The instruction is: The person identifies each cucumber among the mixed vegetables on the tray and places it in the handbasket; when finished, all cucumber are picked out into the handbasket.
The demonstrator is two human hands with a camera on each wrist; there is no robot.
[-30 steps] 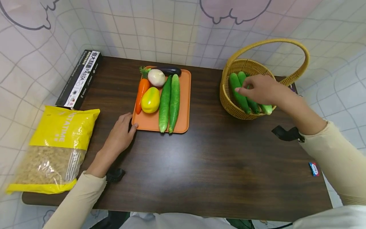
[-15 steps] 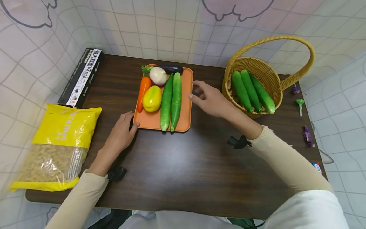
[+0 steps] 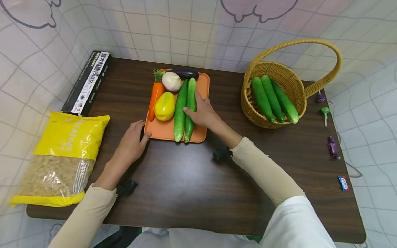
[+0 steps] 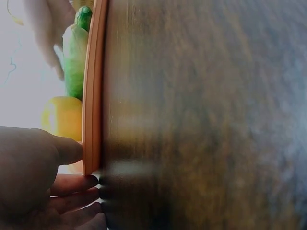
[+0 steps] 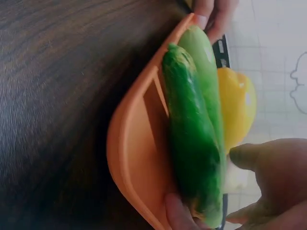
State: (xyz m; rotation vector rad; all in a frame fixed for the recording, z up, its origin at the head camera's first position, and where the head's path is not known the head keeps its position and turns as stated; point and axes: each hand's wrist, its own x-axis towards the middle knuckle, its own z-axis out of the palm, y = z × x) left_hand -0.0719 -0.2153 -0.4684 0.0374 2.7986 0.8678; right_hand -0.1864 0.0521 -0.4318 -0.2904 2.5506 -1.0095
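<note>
On the orange tray [image 3: 199, 133] lie two green cucumbers side by side; my right hand [image 3: 203, 112] holds the right-hand cucumber [image 3: 189, 131], thumb across its top and fingers along its right side. The other cucumber [image 3: 179, 117] lies just left of it. My left hand [image 3: 131, 143] grips the tray's near left corner, and the left wrist view shows the thumb [image 4: 69, 149] against the rim. Also on the tray are a yellow pepper [image 3: 164, 106], a carrot [image 3: 156, 96], a round white vegetable [image 3: 171, 81] and a dark eggplant [image 3: 186, 73].
A wicker basket [image 3: 248, 108] with a tall handle stands at the right, three cucumbers [image 3: 273, 98] inside. A yellow pasta bag [image 3: 66, 155] and a black pasta box [image 3: 88, 82] lie at the left. Small wrapped sweets [image 3: 333, 147] and a green lollipop [image 3: 325, 110] line the right edge.
My right hand has moved left from above the basket to the tray and now holds the right-hand cucumber there. The left hand has stayed at the tray's corner.
</note>
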